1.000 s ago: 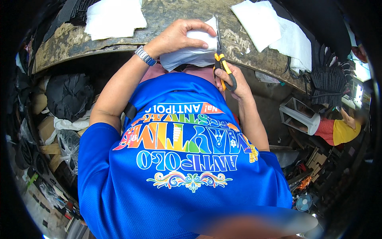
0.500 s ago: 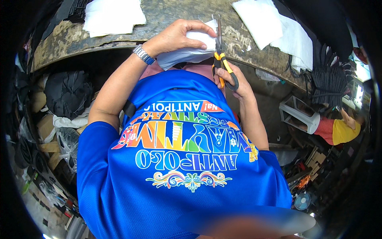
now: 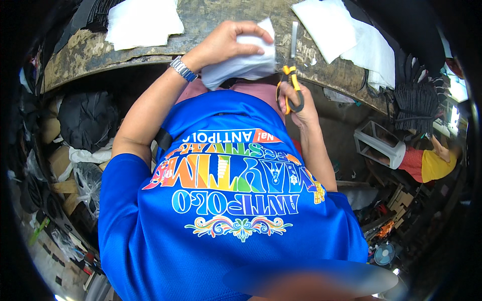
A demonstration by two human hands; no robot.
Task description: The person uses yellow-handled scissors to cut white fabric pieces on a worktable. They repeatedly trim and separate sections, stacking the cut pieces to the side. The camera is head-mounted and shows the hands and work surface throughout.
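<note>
The left hand [image 3: 228, 47] is partly closed, thumb and forefinger bent toward each other with a gap between their tips, and it has hold of a white sheet [image 3: 238, 67]. The sheet lies under and around these fingers, its lower part hanging toward the lap on the near side of the hand; its right edge is blurred, and how many layers it has I cannot tell. A metal-banded watch [image 3: 184, 69] sits on the wrist just behind this hand.

The right hand [image 3: 297, 103], to the right of the left one and nearer the body, is closed around the yellow-and-black handles of a pair of scissors [image 3: 291, 75]. The blades point away from the body, beyond the right hand, near the sheet's right edge but apart from it.

Beyond both hands runs a worn wooden tabletop [image 3: 201, 30]. On it, a white stack [image 3: 144, 22] lies to the left of the left hand, and two overlapping white piles [image 3: 325, 30] lie beyond and to the right of the right hand. Well to the right of that hand, a bundle of black strips [image 3: 414, 103] hangs by the tabletop, and a white stool [image 3: 379, 143] stands lower down.
</note>
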